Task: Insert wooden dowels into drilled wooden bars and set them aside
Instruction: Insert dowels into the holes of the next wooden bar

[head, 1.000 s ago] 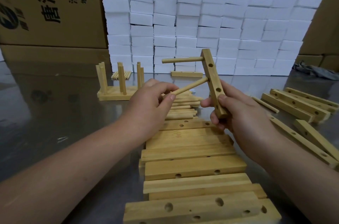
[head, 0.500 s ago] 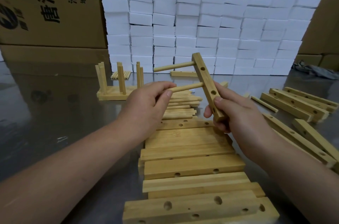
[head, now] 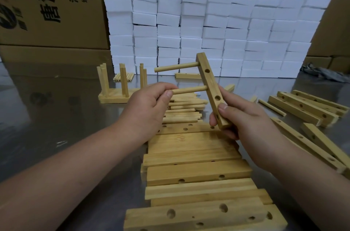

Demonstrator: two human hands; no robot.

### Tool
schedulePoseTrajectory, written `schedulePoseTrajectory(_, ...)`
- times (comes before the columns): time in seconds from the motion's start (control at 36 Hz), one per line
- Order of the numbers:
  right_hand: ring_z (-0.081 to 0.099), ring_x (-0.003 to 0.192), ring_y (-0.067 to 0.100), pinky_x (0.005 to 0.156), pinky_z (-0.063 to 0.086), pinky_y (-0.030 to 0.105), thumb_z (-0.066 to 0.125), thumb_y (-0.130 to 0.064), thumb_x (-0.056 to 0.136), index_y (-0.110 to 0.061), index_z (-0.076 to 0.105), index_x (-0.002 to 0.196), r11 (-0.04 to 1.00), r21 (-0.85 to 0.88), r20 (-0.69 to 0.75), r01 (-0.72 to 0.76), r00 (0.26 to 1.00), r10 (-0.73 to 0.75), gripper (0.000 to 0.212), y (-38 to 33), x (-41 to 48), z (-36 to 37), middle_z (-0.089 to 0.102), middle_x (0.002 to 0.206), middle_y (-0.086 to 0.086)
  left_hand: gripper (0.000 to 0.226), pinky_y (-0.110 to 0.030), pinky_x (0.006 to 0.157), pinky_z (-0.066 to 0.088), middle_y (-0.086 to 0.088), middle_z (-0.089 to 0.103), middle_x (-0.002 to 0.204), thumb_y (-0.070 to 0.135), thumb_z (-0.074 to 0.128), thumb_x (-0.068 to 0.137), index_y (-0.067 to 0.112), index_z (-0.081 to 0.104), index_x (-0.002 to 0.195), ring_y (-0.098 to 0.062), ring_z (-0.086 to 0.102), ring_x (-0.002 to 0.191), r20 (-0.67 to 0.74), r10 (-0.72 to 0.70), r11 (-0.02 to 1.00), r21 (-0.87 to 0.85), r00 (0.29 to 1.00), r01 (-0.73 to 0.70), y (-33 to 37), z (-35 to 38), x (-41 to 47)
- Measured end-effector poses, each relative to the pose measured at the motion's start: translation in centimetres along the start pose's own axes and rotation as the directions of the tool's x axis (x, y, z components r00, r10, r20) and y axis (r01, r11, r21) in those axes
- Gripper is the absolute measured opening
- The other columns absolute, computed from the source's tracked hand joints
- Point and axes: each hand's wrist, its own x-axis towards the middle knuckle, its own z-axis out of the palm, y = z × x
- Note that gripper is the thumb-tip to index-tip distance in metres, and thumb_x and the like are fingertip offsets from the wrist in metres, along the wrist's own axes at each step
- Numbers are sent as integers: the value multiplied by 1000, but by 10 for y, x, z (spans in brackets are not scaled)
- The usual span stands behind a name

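- My right hand (head: 244,117) grips the lower end of 1 drilled bar (head: 210,87), thumb on its face, holding it in the air above the worktop (head: 56,117).
- The bar's long axis runs steeply upward, with its top leaning left and away from me.
- 2 dowels stick out of its left side. The upper dowel (head: 176,67) is free, and my left hand (head: 147,109) pinches the lower dowel (head: 189,89) at its outer end.
- Both dowels lie roughly level and point left, nearly square to the bar.
- My hands are apart, with the lower dowel spanning between them. The left hand is the nearer one to it.
- I judge the coming move to be a rightward push along that dowel's axis, to seat it.
- Loose dowels (head: 181,109) lie on the worktop just beneath my hands.
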Motion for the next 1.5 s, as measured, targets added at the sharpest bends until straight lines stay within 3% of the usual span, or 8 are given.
schedulePoseTrajectory(0.11,46,50,-4,47,37,9,40,-19,97,-44,45,131,1000,-7,-3,-1,1000,1,43,1,0,1,59,66,-9,23,-3,52,35,33,53,60,22,41,96,40,54,90,14,49,62,30,-34,999,-21,999,34,0,-1,1)
schedulePoseTrajectory(0.33,49,48,-5,46,37,8,41,-17,97,-38,42,137,999,29,-2,-30,1000,30,45,2,-2,3,60,64,-9,24,-34,59,44,15,45,45,28,41,95,29,62,83,-5,42,48,103,-232,962,-122,967,244,-5,-1,5)
schedulePoseTrajectory(0.53,47,51,-4,48,37,8,40,-18,97,-40,44,135,1000,21,-43,-5,999,6,44,4,1,2,60,67,-9,26,-31,53,41,13,40,45,28,42,96,25,65,82,-5,39,44,110,-243,936,-233,964,263,-4,2,7)
schedulePoseTrajectory(0.72,42,48,-1,46,38,10,38,-22,99,-43,38,136,1000,1,-106,-3,994,4,43,8,5,6,63,69,-10,33,-11,43,40,12,61,61,40,36,96,26,63,83,1,47,43,-147,-324,918,-289,935,272,-8,-3,8)
schedulePoseTrajectory(0.83,39,49,0,46,35,12,35,-17,99,-55,55,106,999,22,-102,35,994,-33,43,5,5,1,57,64,-9,26,-6,45,41,11,65,83,36,41,96,25,55,116,3,49,46,-225,-318,924,-293,921,247,-12,-12,14)
schedulePoseTrajectory(0.92,39,51,1,47,36,13,34,-18,99,-56,55,110,999,-34,-78,43,996,-45,45,8,5,1,55,66,-9,33,-6,47,40,13,67,80,26,49,94,27,48,127,5,53,49,-209,-256,944,-264,944,198,-11,-9,13)
schedulePoseTrajectory(1.11,44,53,-2,50,37,10,33,-20,98,-56,45,118,989,-139,-4,39,999,-40,43,8,5,4,54,65,-12,22,-11,48,43,18,58,59,22,47,95,39,57,87,4,48,49,-211,-216,963,-209,953,172,-16,-8,13)
schedulePoseTrajectory(1.5,45,47,-3,42,35,11,33,-23,96,-56,38,122,961,-269,5,69,998,-70,43,5,1,3,53,62,-13,25,-18,46,42,12,43,46,23,41,98,24,61,84,-1,40,41,-129,-280,940,-238,951,244,-18,-11,17)
